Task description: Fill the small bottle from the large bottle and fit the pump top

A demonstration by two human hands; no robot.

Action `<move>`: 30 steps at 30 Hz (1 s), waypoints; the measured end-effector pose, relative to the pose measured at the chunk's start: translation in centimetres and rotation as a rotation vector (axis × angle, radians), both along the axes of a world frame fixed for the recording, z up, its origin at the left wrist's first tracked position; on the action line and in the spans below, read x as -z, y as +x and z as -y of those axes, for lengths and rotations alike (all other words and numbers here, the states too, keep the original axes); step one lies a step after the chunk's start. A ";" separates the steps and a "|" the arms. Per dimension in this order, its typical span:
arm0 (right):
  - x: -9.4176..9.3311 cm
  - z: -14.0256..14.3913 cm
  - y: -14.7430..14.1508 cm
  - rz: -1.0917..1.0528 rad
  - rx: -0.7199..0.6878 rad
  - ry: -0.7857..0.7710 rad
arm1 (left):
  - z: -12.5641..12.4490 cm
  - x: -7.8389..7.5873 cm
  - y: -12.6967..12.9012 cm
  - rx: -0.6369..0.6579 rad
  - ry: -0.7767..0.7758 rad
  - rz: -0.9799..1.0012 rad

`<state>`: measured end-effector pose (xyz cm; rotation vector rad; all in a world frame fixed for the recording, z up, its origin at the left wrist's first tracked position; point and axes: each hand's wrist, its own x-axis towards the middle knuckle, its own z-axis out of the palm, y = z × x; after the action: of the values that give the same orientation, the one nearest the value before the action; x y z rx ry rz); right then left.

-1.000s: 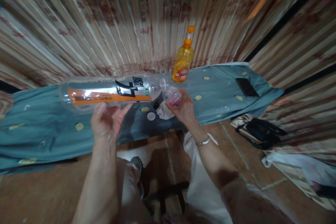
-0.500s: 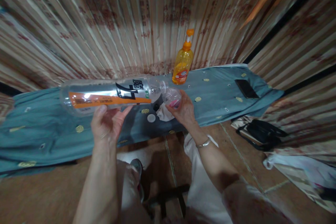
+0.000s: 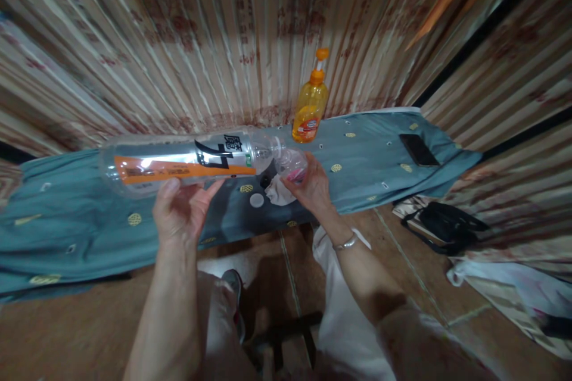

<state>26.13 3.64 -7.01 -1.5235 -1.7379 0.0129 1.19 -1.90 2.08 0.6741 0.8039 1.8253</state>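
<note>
Cradling the big bottle (image 3: 179, 162) level, left hand (image 3: 181, 211) palm-up; right hand (image 3: 313, 187) grips small bottle (image 3: 291, 164).

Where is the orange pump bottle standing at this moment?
In the head view, the orange pump bottle stands upright at the far edge of the blue-green cloth, against the striped curtain, just beyond the right hand and left of the dark phone.

We have a single view, worn on the head, looking forward and steeply down. It sits close above our own forearms and knees, faces the cloth-covered bench (image 3: 379, 149) and the curtain (image 3: 201, 30) behind it, and takes in the floor (image 3: 67, 321) below.
</note>
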 end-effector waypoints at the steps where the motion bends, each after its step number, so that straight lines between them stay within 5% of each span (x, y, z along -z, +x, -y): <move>1: 0.0 0.0 0.0 0.002 -0.001 0.001 | 0.0 -0.1 0.0 0.003 -0.002 -0.004; 30: -0.6 0.2 -0.1 0.021 0.018 -0.036 | 0.2 -0.5 0.4 -0.013 0.021 0.016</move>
<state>26.04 3.43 -6.45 -1.5702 -1.7491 0.0191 1.59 -2.06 2.62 0.6691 0.7809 1.8509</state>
